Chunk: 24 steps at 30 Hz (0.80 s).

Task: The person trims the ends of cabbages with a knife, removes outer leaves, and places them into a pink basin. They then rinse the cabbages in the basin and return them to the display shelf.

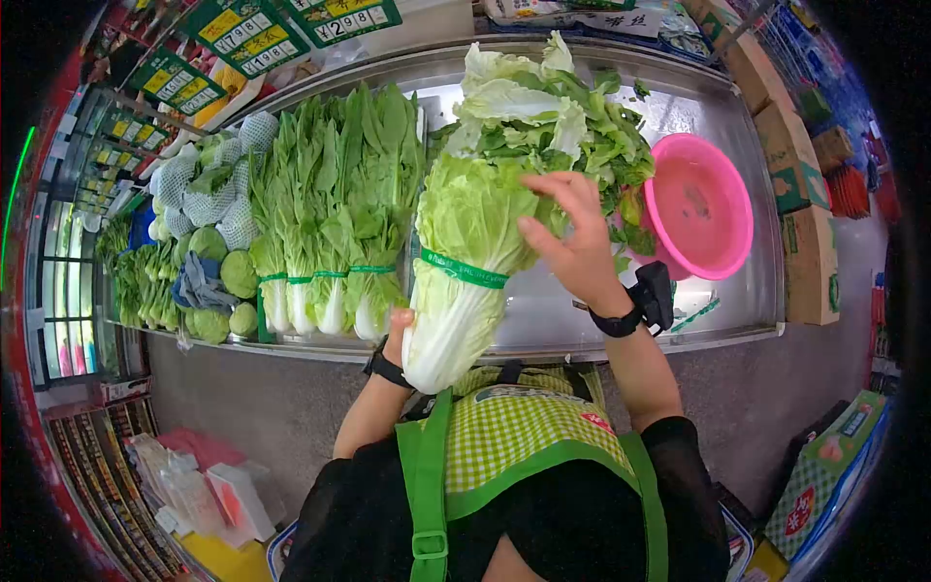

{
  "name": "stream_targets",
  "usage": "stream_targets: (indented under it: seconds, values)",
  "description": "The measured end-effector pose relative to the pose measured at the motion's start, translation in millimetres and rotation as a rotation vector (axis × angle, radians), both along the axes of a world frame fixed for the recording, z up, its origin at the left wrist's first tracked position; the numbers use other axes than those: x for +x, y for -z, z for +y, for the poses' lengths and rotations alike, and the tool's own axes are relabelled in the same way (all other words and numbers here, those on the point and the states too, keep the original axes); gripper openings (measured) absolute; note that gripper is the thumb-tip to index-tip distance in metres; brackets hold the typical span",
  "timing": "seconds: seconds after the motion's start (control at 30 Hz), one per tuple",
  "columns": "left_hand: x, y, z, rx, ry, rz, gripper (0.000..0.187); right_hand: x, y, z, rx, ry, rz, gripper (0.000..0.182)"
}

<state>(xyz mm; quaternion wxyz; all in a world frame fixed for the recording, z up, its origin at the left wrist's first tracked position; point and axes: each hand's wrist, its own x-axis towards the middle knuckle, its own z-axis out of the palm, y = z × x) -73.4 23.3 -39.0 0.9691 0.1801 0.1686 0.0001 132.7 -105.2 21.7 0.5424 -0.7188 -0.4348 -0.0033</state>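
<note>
Between hands [574,235], napa cabbage [454,325], lettered green tape [465,270]; price sign [349,19]: ¥2.98.

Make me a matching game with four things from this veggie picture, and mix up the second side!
Things:
1. Big cabbage
2. Basin
3. Grey-blue cloth
4. Loose leaves

Places, colours and states:
A. Lying on round green cabbages
B. Heaped just left of the basin in the picture
C. Green band around it, left hand at its white end
D. Bright pink

Right pairs: 1-C, 2-D, 3-A, 4-B
</note>
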Motion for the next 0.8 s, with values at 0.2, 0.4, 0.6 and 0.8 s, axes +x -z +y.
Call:
stream_targets:
  seconds: [0.2, 0.4, 0.6, 0.8]
  values:
    - [-5, 3, 0, -0.037, 0.047, -0.003, 0.086, 1, 3, -6, 0.099, -0.089, 0.065, 0.021]
    - [-12, 7, -2, -0.052, 0.01, 0.039, 0.086, -9, 10, -12, 0.187, -0.273, 0.319, 0.022]
    - [-11, 6, -5, 0.049, 0.018, 0.043, 0.085, -11, -3, -10, -0.07, -0.318, 0.346, 0.025]
    - [-11, 11, -12, 0.078, -0.069, 0.058, 0.086, -24, 9, -7, 0.141, -0.337, -0.429, 0.025]
